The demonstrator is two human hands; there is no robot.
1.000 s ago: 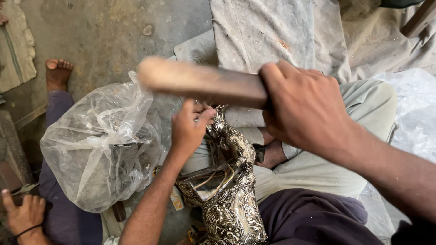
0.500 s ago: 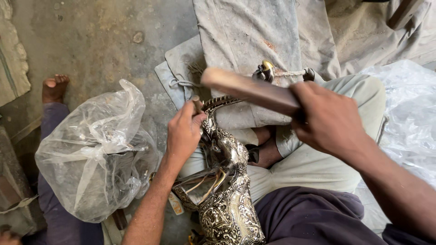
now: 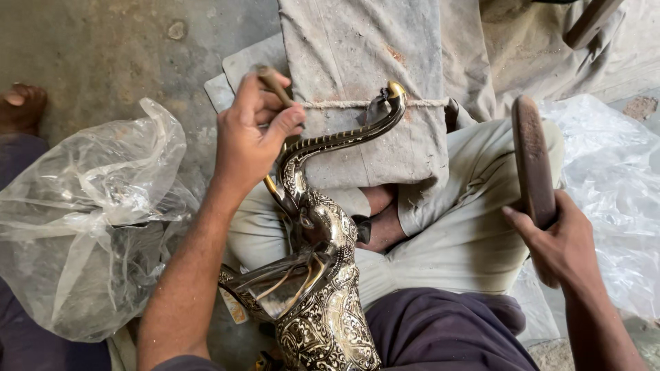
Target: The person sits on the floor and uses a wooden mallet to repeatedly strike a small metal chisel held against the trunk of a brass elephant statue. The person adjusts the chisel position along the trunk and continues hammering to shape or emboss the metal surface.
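An engraved brass elephant figure (image 3: 323, 288) rests in my lap, its long trunk (image 3: 344, 137) curving up to a cloth-wrapped block (image 3: 364, 75) tied with string. My left hand (image 3: 251, 141) is closed around a thin metal punch (image 3: 273, 82), held beside the base of the trunk. My right hand (image 3: 560, 244) grips a dark wooden mallet stick (image 3: 533, 161) upright, off to the right and well apart from the figure.
A crumpled clear plastic bag (image 3: 89, 220) lies on the left on the concrete floor. More plastic sheet (image 3: 619, 185) covers the right. Another person's bare foot (image 3: 24, 103) shows at the far left. My crossed legs lie under the figure.
My right hand has swung the wooden stick from over the figure away to the right, now upright. The left hand has shifted up the trunk with the punch. The view has moved closer.
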